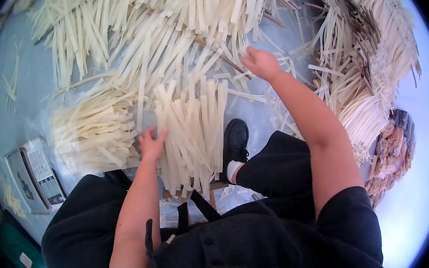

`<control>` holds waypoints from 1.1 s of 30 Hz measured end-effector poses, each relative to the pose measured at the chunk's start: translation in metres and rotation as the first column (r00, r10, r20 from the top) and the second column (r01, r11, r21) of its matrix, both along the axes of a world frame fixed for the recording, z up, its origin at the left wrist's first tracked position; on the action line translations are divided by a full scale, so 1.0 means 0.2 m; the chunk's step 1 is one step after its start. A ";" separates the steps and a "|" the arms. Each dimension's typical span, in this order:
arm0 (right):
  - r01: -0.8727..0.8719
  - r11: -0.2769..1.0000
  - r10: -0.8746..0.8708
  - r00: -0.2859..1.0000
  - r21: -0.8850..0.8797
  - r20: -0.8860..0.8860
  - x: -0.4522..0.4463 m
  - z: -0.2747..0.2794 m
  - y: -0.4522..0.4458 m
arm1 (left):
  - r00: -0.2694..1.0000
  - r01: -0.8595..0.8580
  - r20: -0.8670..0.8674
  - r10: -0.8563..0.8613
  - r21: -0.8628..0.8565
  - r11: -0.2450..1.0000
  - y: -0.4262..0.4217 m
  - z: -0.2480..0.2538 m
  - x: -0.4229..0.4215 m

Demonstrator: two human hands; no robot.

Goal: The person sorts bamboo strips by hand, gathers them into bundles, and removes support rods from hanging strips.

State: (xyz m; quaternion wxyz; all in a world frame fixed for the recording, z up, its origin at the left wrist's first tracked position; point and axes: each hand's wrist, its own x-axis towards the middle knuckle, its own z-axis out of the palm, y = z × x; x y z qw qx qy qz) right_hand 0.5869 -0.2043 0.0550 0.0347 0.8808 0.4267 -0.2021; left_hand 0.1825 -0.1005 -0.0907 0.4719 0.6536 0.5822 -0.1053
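Observation:
A bundle of pale, flat dried noodle strips [193, 131] lies lengthwise in front of me, between my legs. My left hand [152, 144] rests at its left edge with the fingers apart, holding nothing. Farther off to the right, my right hand [263, 64] is closed at the lower edge of a big heap of the same strips [164, 40]. What its fingers hold, if anything, is hidden. Left of my left hand lies a second stack of strips [95, 130], apparently in clear plastic.
A digital scale [37, 174] sits at the left. Thin wooden sticks [222, 55] poke out of the heap. More strips on sticks [367, 62] are piled at the right. My shoe [235, 139] stands just right of the front bundle.

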 end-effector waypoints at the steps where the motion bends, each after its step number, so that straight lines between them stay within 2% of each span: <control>1: 0.000 1.000 0.000 1.000 0.005 0.001 0.03 -0.05 -0.05 | 1.000 -0.002 -0.011 0.001 -0.013 1.000 0.01 0.00 0.00; 4: -0.036 0.999 0.036 0.999 -0.003 0.023 0.01 -0.29 -0.18 | 1.000 -0.013 -0.018 0.012 -0.027 1.000 0.02 0.04 -0.01; 6: 0.052 0.990 -0.047 0.998 -0.135 0.040 -0.02 -0.40 -0.23 | 1.000 -0.023 -0.005 0.023 -0.034 0.999 0.01 0.04 0.00; 7: 0.046 0.990 -0.041 0.998 -0.134 0.038 -0.03 -0.42 -0.24 | 1.000 -0.021 -0.010 0.021 -0.038 0.999 0.02 0.03 0.00; 9: 0.178 0.942 -0.176 0.984 -0.285 0.034 -0.04 -0.45 -0.27 | 1.000 -0.020 -0.023 0.020 -0.040 0.999 0.03 0.02 0.00; 10: 0.177 0.941 -0.176 0.984 -0.288 0.028 -0.04 -0.41 -0.27 | 1.000 -0.011 -0.021 0.010 -0.037 0.999 0.03 0.00 -0.01; 12: 0.002 0.782 -0.009 1.000 -0.623 -0.008 -0.02 -0.27 -0.25 | 1.000 0.002 -0.020 -0.003 -0.040 0.999 0.02 0.00 -0.02; 13: 0.003 0.781 -0.009 1.000 -0.624 -0.006 0.00 -0.24 -0.27 | 1.000 -0.009 -0.019 0.008 -0.040 0.999 0.02 0.01 -0.01; 15: -0.146 0.764 0.131 0.989 -0.629 -0.071 0.01 -0.19 -0.30 | 1.000 -0.021 -0.015 0.020 -0.044 0.999 0.02 0.04 0.01; 16: -0.146 0.762 0.132 0.989 -0.631 -0.069 -0.01 -0.17 -0.28 | 0.999 -0.012 -0.038 0.012 -0.020 1.000 0.02 0.06 0.02; 18: -0.042 0.970 0.013 0.993 -0.238 -0.121 -0.09 -0.15 -0.20 | 0.998 -0.005 -0.062 0.005 0.002 1.000 0.02 0.06 0.03; 22: -0.147 0.950 0.121 0.987 -0.276 -0.109 -0.27 -0.32 -0.09 | 0.999 -0.008 -0.031 0.006 -0.063 0.998 0.04 0.03 0.01; 24: 0.003 0.951 -0.005 1.000 -0.310 -0.006 -0.37 -0.50 -0.15 | 1.000 -0.014 -0.022 0.012 -0.072 0.997 0.04 0.04 0.01; 27: 0.039 0.947 -0.041 0.999 -0.318 -0.001 -0.41 -0.56 -0.20 | 1.000 -0.012 -0.023 0.010 -0.086 0.996 0.04 0.05 0.00; 28: 0.040 0.945 -0.044 0.999 -0.325 -0.004 -0.39 -0.54 -0.23 | 1.000 -0.021 -0.006 0.021 -0.087 0.996 0.04 0.04 -0.01; 30: 0.072 0.841 -0.045 0.997 -0.536 0.064 -0.23 -0.43 -0.26 | 0.999 -0.032 0.035 0.035 -0.085 0.996 0.04 0.04 0.02; 33: 0.075 0.788 -0.016 0.995 -0.611 0.101 -0.03 -0.21 -0.36 | 0.998 -0.068 0.003 0.069 -0.118 0.991 0.04 0.06 0.03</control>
